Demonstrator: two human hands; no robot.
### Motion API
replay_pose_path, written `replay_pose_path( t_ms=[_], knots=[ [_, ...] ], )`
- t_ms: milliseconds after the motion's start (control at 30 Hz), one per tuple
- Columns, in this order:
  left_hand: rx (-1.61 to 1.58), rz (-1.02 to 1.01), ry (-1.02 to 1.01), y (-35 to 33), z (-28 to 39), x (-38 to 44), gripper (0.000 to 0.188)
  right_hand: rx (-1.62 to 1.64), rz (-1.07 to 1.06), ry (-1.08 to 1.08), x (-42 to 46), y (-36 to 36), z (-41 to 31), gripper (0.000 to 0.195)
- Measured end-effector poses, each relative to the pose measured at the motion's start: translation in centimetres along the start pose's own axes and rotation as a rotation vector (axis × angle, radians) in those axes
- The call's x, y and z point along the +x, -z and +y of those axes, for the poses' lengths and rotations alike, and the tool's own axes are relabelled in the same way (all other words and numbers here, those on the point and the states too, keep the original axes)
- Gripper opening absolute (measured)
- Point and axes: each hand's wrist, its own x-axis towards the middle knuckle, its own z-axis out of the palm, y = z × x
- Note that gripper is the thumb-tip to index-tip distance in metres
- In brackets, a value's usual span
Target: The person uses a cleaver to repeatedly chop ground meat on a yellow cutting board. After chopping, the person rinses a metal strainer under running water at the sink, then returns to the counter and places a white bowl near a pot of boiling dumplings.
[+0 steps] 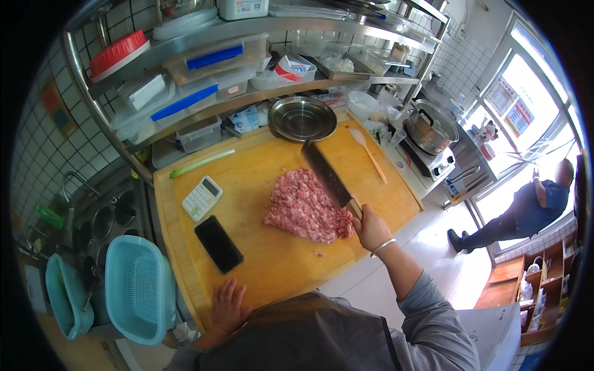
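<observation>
My right hand (pixel 374 227) grips the wooden handle of a cleaver (pixel 327 176). Its broad dark blade slants up and left over the right side of a mound of minced meat (pixel 301 206); whether the edge touches the meat I cannot tell. The pink mince is spread in the middle of a large wooden cutting board (pixel 278 273). Flat on the board's near left edge rests my left hand (pixel 229 301), fingers apart and holding nothing. A black smartphone (pixel 219 244) lies just beyond it, with a white calculator (pixel 203 198) farther up.
A scallion stalk (pixel 202 163), a steel bowl (pixel 303 118) and a spatula (pixel 369 155) lie along the board's far side. Turquoise baskets (pixel 139 287) stand at left. Steel shelves (pixel 260 95) hold plastic containers. A pot (pixel 430 127) sits on a stove at right; another person (pixel 524 208) stands beyond.
</observation>
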Motion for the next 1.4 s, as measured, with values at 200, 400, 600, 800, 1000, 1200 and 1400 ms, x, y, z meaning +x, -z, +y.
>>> replay_pose_path(
  t_ms=[200,400,600,800,1000,1200,1400],
  knots=[
    [0.029,0.027,-0.006,-0.2,-0.1,0.0,0.061,-0.042,-0.121,-0.055,0.3,0.5,1.5,0.029],
    [0.008,0.011,-0.006,-0.2,-0.1,0.1,0.060,0.007,-0.127,-0.254,-0.2,0.5,2.5,0.030],
    [0.042,-0.014,-0.002,-0.1,0.1,0.1,0.061,-0.023,-0.043,-0.109,0.5,1.1,3.3,0.031],
    [0.065,0.011,-0.018,-0.1,0.0,0.1,0.062,-0.080,-0.258,-0.164,0.5,1.2,3.0,0.032],
    [0.030,-0.006,0.003,0.0,0.1,0.1,0.061,0.001,-0.042,-0.194,0.5,1.3,3.6,0.032],
    [0.045,-0.016,0.009,0.1,0.2,0.2,0.061,-0.083,-0.058,-0.062,0.6,1.1,3.6,0.032],
    [0.030,0.018,-0.013,0.0,0.2,0.1,0.061,-0.015,-0.104,-0.145,0.5,0.8,3.6,0.030]
  ],
)
